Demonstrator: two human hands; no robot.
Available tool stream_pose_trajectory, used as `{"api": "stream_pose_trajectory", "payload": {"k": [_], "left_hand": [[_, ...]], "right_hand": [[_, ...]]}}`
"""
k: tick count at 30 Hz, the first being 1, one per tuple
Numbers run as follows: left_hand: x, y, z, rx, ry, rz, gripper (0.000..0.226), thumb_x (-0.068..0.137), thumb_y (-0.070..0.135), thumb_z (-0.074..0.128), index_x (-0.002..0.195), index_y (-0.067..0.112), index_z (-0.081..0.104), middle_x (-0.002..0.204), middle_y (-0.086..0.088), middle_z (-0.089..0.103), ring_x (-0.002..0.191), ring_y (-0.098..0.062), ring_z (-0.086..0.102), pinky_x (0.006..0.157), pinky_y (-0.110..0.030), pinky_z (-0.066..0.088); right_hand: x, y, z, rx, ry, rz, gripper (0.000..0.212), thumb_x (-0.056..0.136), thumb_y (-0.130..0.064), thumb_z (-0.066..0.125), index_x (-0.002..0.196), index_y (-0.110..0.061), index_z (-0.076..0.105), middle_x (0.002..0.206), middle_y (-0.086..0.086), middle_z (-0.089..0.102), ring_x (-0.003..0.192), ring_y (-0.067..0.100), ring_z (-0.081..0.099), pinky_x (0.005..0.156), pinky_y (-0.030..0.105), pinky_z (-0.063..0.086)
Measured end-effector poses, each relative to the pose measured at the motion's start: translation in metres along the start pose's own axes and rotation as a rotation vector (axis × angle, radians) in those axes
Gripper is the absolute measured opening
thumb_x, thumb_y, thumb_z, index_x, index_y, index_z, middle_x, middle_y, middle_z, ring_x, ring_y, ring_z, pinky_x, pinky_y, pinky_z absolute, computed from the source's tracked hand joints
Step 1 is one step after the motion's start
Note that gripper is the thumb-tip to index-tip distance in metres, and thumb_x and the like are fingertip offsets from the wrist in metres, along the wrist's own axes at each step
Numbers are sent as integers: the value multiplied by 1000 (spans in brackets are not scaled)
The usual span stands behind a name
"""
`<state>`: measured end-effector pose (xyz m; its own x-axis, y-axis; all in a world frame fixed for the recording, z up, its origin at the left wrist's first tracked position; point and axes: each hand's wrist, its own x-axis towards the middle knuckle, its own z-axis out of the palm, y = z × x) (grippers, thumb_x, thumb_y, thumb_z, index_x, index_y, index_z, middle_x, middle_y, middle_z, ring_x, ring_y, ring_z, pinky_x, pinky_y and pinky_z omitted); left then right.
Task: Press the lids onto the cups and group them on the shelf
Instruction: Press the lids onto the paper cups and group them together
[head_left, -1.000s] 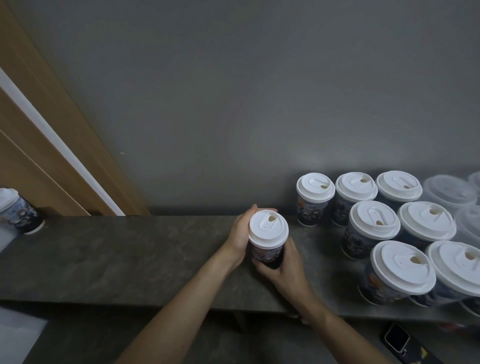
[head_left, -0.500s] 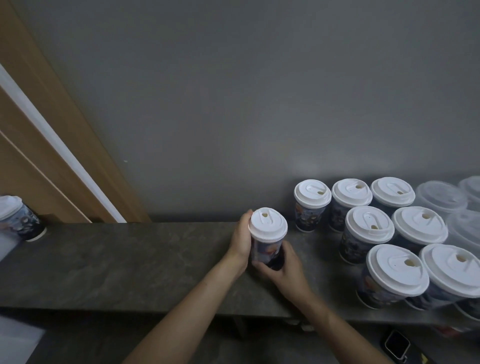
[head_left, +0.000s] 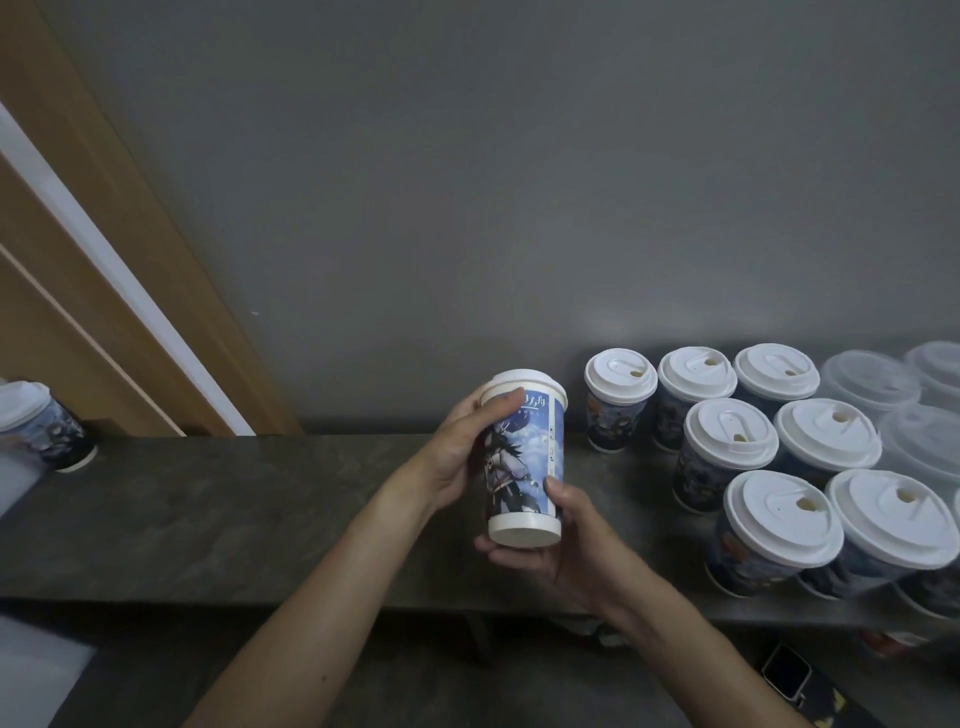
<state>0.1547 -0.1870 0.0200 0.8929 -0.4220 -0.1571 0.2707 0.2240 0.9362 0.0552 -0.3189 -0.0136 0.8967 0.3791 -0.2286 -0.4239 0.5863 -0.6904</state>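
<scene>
Cup (head_left: 524, 457) now lifted, tilted beside lidded group (head_left: 753, 457)

— What is worn on the arms?
— Nothing shows: both forearms are bare right to the bottom edge of the frame, no sleeves in view.
— And the hands?
— The left hand (head_left: 457, 452) and right hand (head_left: 566, 551) are bare, fingers uncovered.

Lid top of the held cup (head_left: 524, 457) faces away, can't see it. Clear-lidded cups (head_left: 914, 415) blurred and cut by right edge. Far-left cup (head_left: 39, 423) clipped by left edge. Phone (head_left: 787, 670) below the shelf (head_left: 208, 519) half dark, details unreadable.
</scene>
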Motion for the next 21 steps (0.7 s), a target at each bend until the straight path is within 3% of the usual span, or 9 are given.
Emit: {"api": "stream_pose_trajectory", "payload": {"k": [4, 6, 9, 12, 15, 17, 19, 21], "left_hand": [[-2, 0, 4, 15, 89, 13, 66, 65, 41, 82, 117, 5, 67, 104, -19, 71, 94, -31, 68, 92, -43, 54], [-3, -1, 6, -43, 156, -108, 69, 67, 47, 82, 117, 0, 70, 102, -19, 72, 88, -30, 70, 84, -37, 58], [-6, -10, 4, -162, 213, -354, 45, 87, 52, 66, 86, 8, 77, 84, -10, 72, 70, -20, 69, 65, -23, 54], [-5, -23, -2, -204, 243, -441, 40, 84, 53, 69, 86, 14, 77, 102, -9, 65, 95, -25, 61, 84, -29, 45], [-5, -20, 1, -144, 279, -392, 44, 86, 52, 69, 96, 9, 75, 93, -8, 75, 79, -22, 71, 76, -28, 55], [1, -18, -4, 41, 359, -214, 52, 80, 49, 79, 111, 9, 71, 102, -12, 77, 84, -22, 75, 77, -33, 58], [0, -11, -5, 136, 329, -63, 60, 74, 49, 83, 117, 10, 65, 111, -12, 75, 93, -23, 73, 79, -35, 57], [-5, -3, -3, 25, 196, -60, 64, 78, 48, 81, 125, 8, 64, 115, -14, 71, 101, -26, 68, 80, -36, 55]], "right_hand": [[-8, -7, 13, 21, -19, 20, 82, 39, -52, 101, 103, -5, 80, 99, 29, 73, 82, 44, 76, 63, 37, 64], [-11, -14, 20, 92, 11, 68, 74, 56, -54, 92, 106, -1, 78, 94, 28, 73, 81, 42, 76, 64, 39, 65], [-15, -28, 27, 165, 49, 182, 65, 88, -53, 59, 114, 7, 64, 80, 22, 70, 74, 34, 77, 60, 37, 65], [-15, -36, 25, 130, 91, 247, 63, 93, -54, 56, 117, 4, 59, 75, 17, 68, 69, 30, 77, 57, 36, 64], [-12, -29, 19, -75, 127, 272, 70, 91, -65, 49, 113, -1, 64, 81, 17, 70, 76, 31, 77, 57, 36, 63], [-11, -25, 17, -166, 154, 250, 69, 89, -66, 50, 115, -3, 63, 80, 16, 69, 74, 30, 75, 58, 37, 63], [-13, -25, 12, -58, 119, 247, 67, 85, -62, 55, 110, 0, 61, 73, 14, 64, 62, 24, 69, 57, 35, 61], [-16, -28, 11, 276, -53, 284, 65, 92, -56, 58, 114, 5, 59, 72, 13, 58, 58, 22, 63, 54, 32, 57]]}}
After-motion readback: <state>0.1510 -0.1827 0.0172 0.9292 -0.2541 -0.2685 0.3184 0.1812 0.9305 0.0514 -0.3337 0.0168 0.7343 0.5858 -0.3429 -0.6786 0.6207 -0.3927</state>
